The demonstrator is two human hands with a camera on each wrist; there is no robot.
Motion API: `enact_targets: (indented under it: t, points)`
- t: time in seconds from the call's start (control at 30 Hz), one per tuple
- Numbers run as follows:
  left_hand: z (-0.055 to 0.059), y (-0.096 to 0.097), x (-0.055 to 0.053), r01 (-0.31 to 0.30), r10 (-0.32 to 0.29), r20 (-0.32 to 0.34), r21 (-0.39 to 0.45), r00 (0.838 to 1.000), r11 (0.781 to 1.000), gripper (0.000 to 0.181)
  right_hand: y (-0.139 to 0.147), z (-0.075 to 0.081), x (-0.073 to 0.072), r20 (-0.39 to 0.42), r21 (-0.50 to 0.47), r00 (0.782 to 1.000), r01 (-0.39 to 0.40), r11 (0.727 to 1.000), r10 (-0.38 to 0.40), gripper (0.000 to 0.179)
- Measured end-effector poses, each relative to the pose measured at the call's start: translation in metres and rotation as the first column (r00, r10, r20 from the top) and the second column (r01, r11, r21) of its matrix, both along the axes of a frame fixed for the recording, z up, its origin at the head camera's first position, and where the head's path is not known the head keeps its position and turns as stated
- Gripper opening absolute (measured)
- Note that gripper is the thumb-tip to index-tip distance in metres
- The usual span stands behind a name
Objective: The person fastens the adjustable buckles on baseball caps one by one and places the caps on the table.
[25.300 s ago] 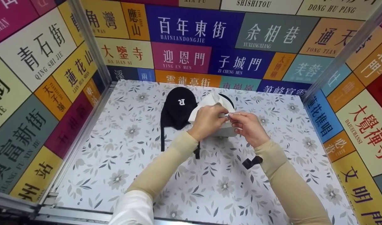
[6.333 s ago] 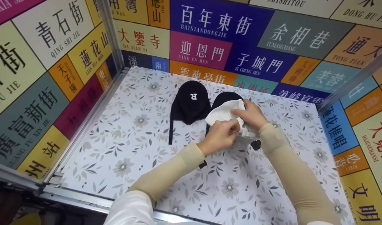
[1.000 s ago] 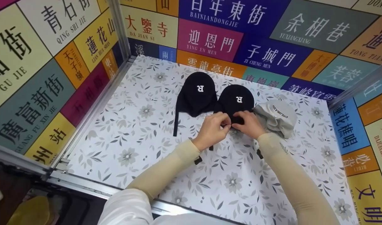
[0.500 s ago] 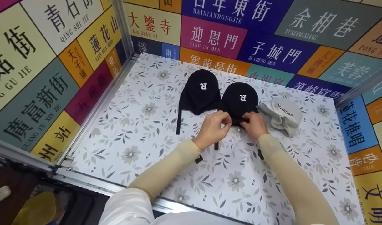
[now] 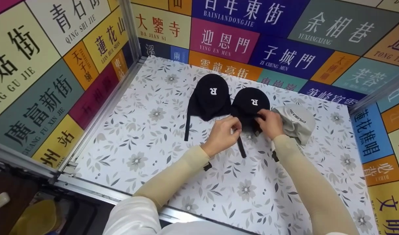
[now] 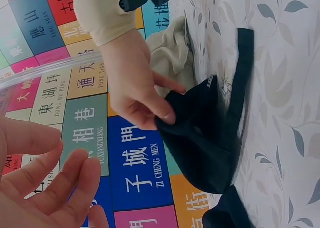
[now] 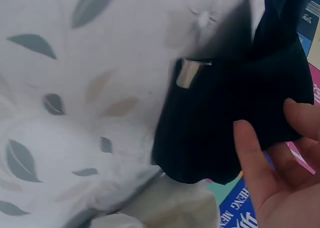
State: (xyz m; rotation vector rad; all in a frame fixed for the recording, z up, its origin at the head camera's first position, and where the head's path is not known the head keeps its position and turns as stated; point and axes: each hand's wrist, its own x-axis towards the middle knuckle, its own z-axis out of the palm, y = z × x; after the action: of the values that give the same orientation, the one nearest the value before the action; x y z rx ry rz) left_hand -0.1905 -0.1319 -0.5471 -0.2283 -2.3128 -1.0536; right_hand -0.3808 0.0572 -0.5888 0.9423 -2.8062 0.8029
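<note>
Tabletop (image 5: 166,140) white, floral | walls (image 5: 225,42) sign-patterned | left hand (image 5: 221,135) loosely curled | right hand (image 5: 271,124) pinching middle black cap (image 5: 245,103)

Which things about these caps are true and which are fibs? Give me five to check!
1. The grey cap has writing on it. True.
2. The left hand holds the grey cap. False: the left hand holds nothing.
3. The right hand holds the middle black cap. True.
4. The grey cap lies between the black caps. False: in the head view it lies to the right of both.
5. The left black cap has a white letter. True.
</note>
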Motion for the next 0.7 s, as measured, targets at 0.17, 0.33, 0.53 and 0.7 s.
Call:
enact_targets:
  t: [0.17, 0.33, 0.53, 0.7]
  points:
    - [0.002, -0.002, 0.001, -0.007, 0.007, 0.007, 0.0, 1.0, 1.0, 0.011, -0.005, 0.009, -0.003, -0.027, -0.04, 1.0, 0.014, 0.999, -0.015, 0.011]
    - [0.002, -0.005, 0.004, -0.025, 0.025, 0.008, -0.002, 1.0, 1.0, 0.009, -0.009, 0.019, -0.003, -0.015, -0.071, 1.0, 0.026, 0.997, -0.027, 0.011]
    - [0.002, -0.007, 0.006, -0.026, 0.026, 0.007, 0.015, 1.0, 1.0, 0.009, -0.013, 0.035, -0.012, -0.004, -0.069, 0.998, 0.06, 0.996, -0.06, 0.014]
    - [0.003, -0.01, 0.006, -0.038, 0.038, 0.002, 0.0, 0.999, 0.999, 0.01, -0.012, 0.053, -0.024, -0.012, -0.098, 0.992, 0.127, 0.987, -0.129, 0.018]
